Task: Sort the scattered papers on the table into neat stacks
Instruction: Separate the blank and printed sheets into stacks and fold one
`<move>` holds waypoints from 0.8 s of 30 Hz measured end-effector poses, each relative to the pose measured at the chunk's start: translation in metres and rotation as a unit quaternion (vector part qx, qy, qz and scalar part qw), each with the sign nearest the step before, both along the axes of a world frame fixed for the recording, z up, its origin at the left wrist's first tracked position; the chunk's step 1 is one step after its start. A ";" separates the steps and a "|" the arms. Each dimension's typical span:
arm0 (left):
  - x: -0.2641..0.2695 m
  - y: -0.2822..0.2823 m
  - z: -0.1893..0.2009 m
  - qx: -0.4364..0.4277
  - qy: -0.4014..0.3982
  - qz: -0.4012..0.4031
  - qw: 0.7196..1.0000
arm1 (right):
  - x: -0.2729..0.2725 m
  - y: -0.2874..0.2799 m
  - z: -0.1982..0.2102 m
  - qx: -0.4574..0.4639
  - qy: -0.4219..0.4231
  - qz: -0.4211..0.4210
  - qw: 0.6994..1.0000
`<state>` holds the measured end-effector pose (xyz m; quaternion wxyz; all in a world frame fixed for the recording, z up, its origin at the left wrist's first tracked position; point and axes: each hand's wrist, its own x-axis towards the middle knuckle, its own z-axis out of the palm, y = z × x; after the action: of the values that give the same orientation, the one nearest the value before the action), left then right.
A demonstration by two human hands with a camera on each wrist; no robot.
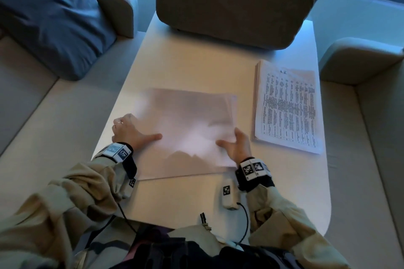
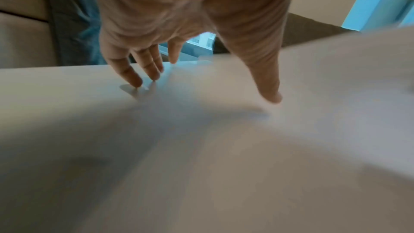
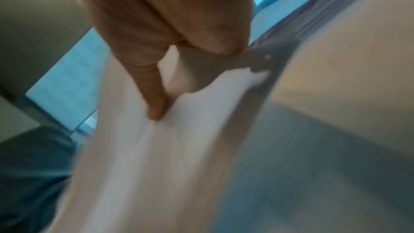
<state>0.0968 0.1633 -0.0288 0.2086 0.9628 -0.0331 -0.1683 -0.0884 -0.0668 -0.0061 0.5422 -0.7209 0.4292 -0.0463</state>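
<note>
A stack of blank white papers (image 1: 190, 129) lies in the middle of the white table (image 1: 196, 67), blurred by motion. My left hand (image 1: 140, 132) is at its left edge, with straight fingers (image 2: 134, 77) touching the table beside the sheets and the thumb (image 2: 268, 93) lying on top. My right hand (image 1: 235, 143) pinches the right edge of the blank papers (image 3: 156, 166), thumb (image 3: 156, 105) on top and fingers curled underneath. A neat stack of printed sheets (image 1: 286, 107) lies to the right, apart from both hands.
A brown chair back (image 1: 240, 2) stands over the table's far end. A blue cushion (image 1: 54, 17) lies on the beige sofa at the left. A small white tagged device (image 1: 228, 196) with a black cable rests near the front edge.
</note>
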 end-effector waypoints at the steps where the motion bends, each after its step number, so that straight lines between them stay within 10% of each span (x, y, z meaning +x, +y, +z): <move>1: 0.003 0.001 0.003 -0.028 -0.012 0.009 0.999 | -0.004 -0.006 0.005 0.015 -0.034 -0.014 0.999; 5: 0.021 0.000 0.015 -0.232 0.027 0.066 0.970 | -0.023 -0.029 0.036 0.060 -0.152 -0.057 0.985; 11: 0.005 -0.019 0.076 -0.501 0.140 -0.015 0.854 | -0.044 -0.047 0.092 0.091 -0.234 0.008 0.968; 20: 0.002 -0.024 0.085 -0.467 0.247 -0.037 0.849 | -0.038 -0.053 0.087 0.099 -0.163 -0.111 0.975; 24: 0.002 -0.014 0.076 -0.432 0.161 -0.118 0.879 | -0.044 -0.043 0.078 0.019 -0.156 -0.136 0.978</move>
<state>0.0992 0.1493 0.0471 0.5849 0.7254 -0.1823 -0.3139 -0.1321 -0.1102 0.0720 0.6051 -0.6292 0.4339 -0.2230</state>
